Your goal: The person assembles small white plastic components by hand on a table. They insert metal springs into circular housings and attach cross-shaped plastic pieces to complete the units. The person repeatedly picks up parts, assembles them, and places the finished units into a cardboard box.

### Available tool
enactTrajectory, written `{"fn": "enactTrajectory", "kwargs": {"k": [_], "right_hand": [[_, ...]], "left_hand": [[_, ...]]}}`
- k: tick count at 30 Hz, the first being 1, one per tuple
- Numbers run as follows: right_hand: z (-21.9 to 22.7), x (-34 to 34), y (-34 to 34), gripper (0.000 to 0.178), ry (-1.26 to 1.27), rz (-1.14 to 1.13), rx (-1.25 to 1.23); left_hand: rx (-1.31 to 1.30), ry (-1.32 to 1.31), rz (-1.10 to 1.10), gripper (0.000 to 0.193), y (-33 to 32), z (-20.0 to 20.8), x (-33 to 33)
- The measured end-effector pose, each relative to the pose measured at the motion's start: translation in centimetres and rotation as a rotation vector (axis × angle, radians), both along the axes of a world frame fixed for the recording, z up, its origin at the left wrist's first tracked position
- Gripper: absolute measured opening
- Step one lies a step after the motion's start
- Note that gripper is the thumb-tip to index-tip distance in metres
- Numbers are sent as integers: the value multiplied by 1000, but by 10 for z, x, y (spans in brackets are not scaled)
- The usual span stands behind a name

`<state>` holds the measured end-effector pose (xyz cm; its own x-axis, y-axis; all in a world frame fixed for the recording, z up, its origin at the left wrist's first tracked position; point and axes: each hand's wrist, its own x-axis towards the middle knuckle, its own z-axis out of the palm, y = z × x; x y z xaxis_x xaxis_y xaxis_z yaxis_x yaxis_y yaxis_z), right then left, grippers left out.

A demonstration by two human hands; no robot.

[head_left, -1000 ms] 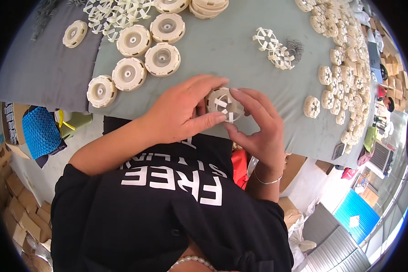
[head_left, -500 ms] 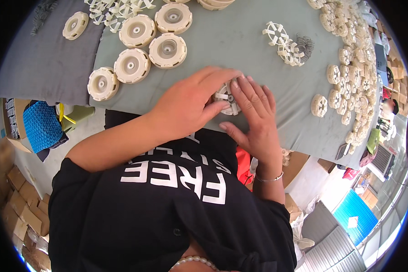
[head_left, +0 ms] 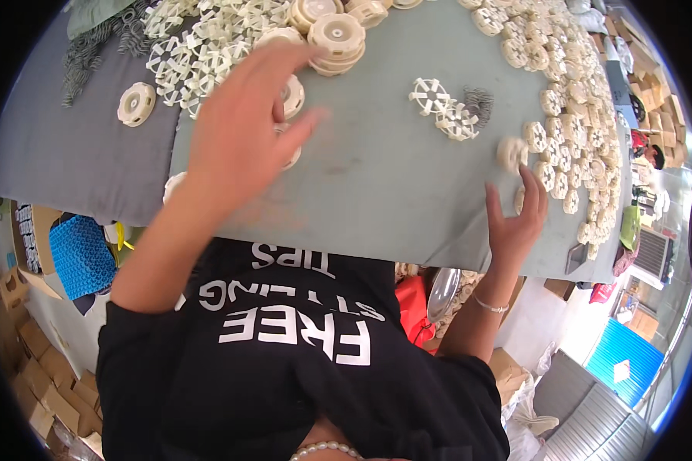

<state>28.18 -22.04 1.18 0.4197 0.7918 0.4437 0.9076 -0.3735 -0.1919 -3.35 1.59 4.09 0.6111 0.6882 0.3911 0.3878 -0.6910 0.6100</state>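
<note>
My left hand (head_left: 242, 127), smeared by motion, reaches over the left part of the table with thumb and fingers apart. Beneath it, round cream plastic housings (head_left: 292, 97) are partly covered; whether it touches any is unclear. A stack of similar housings (head_left: 337, 42) stands just beyond its fingertips. On the right, my right hand (head_left: 517, 219) is open, fingers spread, with nothing between them. Just past its fingertips is a blurred cream round assembly (head_left: 512, 154), apart from the thumb. Rows of assembled round pieces (head_left: 561, 146) lie beside it.
White spoked rings (head_left: 196, 58) are heaped at the far left near grey coil springs (head_left: 82, 65). Two more white rings (head_left: 444, 107) and a spring bundle (head_left: 479, 106) lie mid-table. One housing (head_left: 136, 104) sits on the dark cloth. A phone-like flat object (head_left: 577, 258) rests at the right edge.
Both hands have parted from the round piece they held together. My left hand moved far left over the housings, my right hand moved right to the assembled pieces. The view shifted too.
</note>
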Motion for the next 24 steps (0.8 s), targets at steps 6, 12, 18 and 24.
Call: {"fn": "enactTrajectory", "kwargs": {"k": [6, 12, 18, 24], "right_hand": [[-5, -6, 91, 42, 316, 156, -4], [-1, -37, 111, 27, 636, 228, 152], [11, -14, 90, 20, 1115, 111, -149], [9, -6, 104, 47, 422, 177, -223]], "left_hand": [[69, 229, 42, 64, 70, -14, 62], [18, 47, -19, 61, 49, 8, 57], [-302, 425, -342, 64, -50, -12, 24], [-10, 230, -191, 51, -8, -19, 66]]}}
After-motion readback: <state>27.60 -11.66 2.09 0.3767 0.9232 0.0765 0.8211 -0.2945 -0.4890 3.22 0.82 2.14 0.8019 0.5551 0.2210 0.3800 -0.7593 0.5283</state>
